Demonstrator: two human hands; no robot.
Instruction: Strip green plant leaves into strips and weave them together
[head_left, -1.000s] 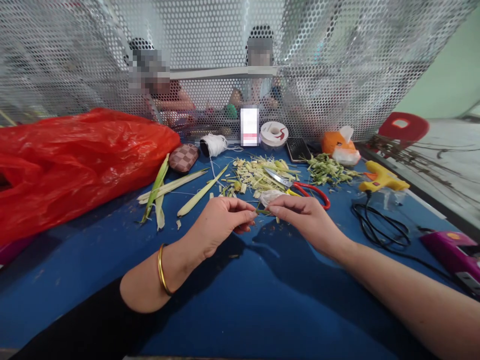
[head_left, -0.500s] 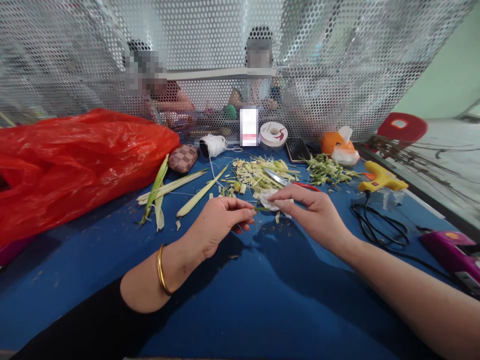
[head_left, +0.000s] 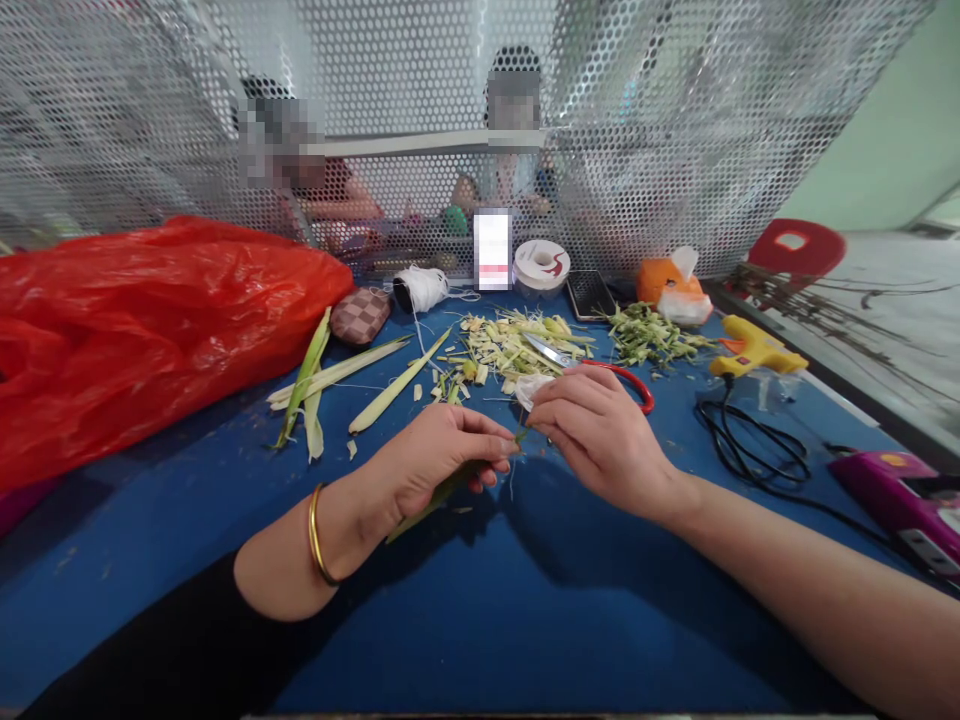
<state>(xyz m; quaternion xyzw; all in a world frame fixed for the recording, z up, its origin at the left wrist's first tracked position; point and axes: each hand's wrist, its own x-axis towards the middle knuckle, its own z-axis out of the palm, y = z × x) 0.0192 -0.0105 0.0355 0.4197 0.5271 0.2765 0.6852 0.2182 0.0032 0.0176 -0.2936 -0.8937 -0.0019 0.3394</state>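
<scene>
My left hand [head_left: 457, 450] pinches a green leaf strip [head_left: 431, 508], whose long blade hangs below the palm and whose tip pokes out past the fingertips. Just right of that tip is my right hand [head_left: 592, 430], fingers bent and pressed together; what they hold, if anything, is too small to tell. Behind it lie red-handled scissors [head_left: 634, 385] and a crumpled white piece [head_left: 529, 388]. Beyond the hands spreads a heap of cut leaf bits [head_left: 502, 345]. Longer pale leaves [head_left: 390, 395] rest to the left.
A red plastic bag [head_left: 150, 340] fills the left side. Along the back stand white string [head_left: 426, 288], a lit phone [head_left: 493, 250], a ribbon spool [head_left: 541, 265] and an orange tissue holder [head_left: 671, 288]. On the right are a yellow glue gun [head_left: 761, 348], its cable and a purple power strip [head_left: 904, 505].
The leaf blade now shows below my left palm. My right hand has turned and its fingers have closed in, slightly lower. More of the red scissor handle is visible. The view has shifted slightly.
</scene>
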